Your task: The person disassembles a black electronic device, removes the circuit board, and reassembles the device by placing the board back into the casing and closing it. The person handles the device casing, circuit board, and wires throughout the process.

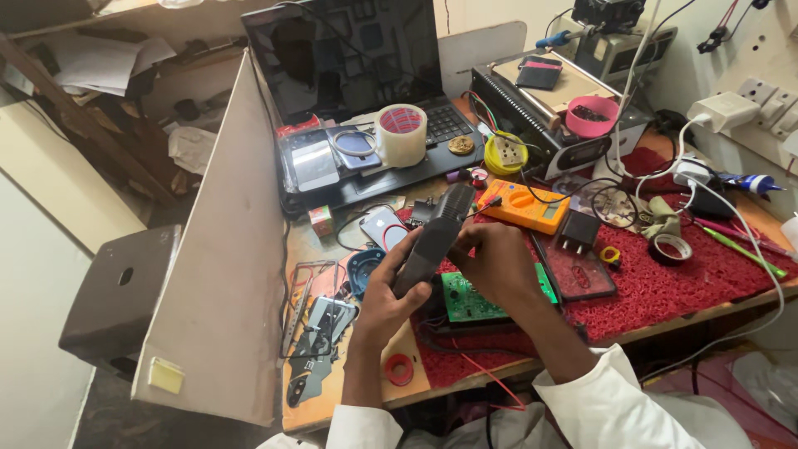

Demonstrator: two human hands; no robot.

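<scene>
A long, dark grey plastic casing with a ribbed upper end point(432, 237) is being held above the front part of the workbench, between both hands. It is matt, narrow and slightly tapered, and a thin black lead is seen leaving its upper end. Its long axis is being kept tilted, running from the lower left near the left palm up and away to the upper right, so that the ribbed end is pointing toward the laptop. The left hand point(384, 301) is being wrapped around the lower part of the casing from beneath, fingers curled in a grasp. The right hand point(497, 268) is being held against the casing's right side, fingers bent in and pinching at its edge; what exactly is being pinched cannot be told. Directly below the hands a green circuit board point(470, 299) is lying on a red textured mat point(682, 287), which is covering the right part of the wooden bench top point(332, 391). An orange multimeter point(525, 205) is lying just beyond the hands, and a roll of clear tape point(401, 135) is standing on the open black laptop point(349, 75) at the back. Several phone parts and a small red ring are scattered on the left part of the bench. A pale upright board point(224, 274) is closing off the bench's left side, and wall sockets are seen at the right.
</scene>
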